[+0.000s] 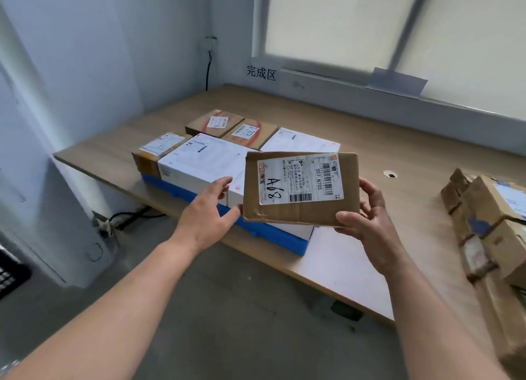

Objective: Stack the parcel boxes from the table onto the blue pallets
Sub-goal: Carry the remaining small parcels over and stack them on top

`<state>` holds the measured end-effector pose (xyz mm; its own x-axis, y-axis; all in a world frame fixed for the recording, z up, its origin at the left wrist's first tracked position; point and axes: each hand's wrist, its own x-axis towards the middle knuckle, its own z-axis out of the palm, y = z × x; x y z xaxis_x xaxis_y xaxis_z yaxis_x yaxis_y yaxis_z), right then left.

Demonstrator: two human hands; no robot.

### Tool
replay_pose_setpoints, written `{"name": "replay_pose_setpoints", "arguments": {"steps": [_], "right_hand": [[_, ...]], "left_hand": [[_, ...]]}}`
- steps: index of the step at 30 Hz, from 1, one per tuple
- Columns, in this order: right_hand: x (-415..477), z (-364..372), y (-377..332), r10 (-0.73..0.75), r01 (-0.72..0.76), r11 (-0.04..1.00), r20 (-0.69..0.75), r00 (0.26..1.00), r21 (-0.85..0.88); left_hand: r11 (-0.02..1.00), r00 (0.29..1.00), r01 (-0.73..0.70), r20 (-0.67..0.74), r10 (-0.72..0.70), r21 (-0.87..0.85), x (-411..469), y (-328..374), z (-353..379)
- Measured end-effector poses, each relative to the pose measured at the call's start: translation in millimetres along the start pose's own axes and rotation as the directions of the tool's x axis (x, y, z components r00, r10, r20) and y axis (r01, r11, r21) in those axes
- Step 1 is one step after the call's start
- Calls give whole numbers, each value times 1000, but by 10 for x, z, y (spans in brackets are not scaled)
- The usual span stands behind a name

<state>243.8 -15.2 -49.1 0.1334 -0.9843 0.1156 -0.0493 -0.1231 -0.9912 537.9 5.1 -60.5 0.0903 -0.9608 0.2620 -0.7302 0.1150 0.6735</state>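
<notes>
A flat brown cardboard parcel point(299, 213) with a white shipping label marked "A68" is held in the air above the blue pallet point(273, 234). My right hand point(367, 217) grips its right edge and near corner. My left hand point(210, 209) is at its left edge with spread fingers, the thumb touching the lower left corner. Below it, a large white box point(199, 163) lies on the pallet, with a small brown box point(148, 155) to its left. Two brown boxes point(230, 128) and a white one point(301, 142) lie behind.
The wooden table point(398, 152) runs under a window, with a sign on the wall at the back. A heap of brown parcels point(484, 226) lies at the right edge. Cables point(128, 217) and a grey floor lie below the table's left side.
</notes>
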Motion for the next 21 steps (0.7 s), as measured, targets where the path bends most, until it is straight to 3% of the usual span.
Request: {"name": "replay_pose_setpoints", "arguments": {"steps": [7,21], "right_hand": [[317,885,-21,-2,2,1000,53,999,17],[1428,1799,247,-7,2,999,113,994,44]], "left_hand": [[983,997,-1,-80,16,183,159,-694,-526],[950,989,73,-146,-30,303,842,-1501,-1074]]}}
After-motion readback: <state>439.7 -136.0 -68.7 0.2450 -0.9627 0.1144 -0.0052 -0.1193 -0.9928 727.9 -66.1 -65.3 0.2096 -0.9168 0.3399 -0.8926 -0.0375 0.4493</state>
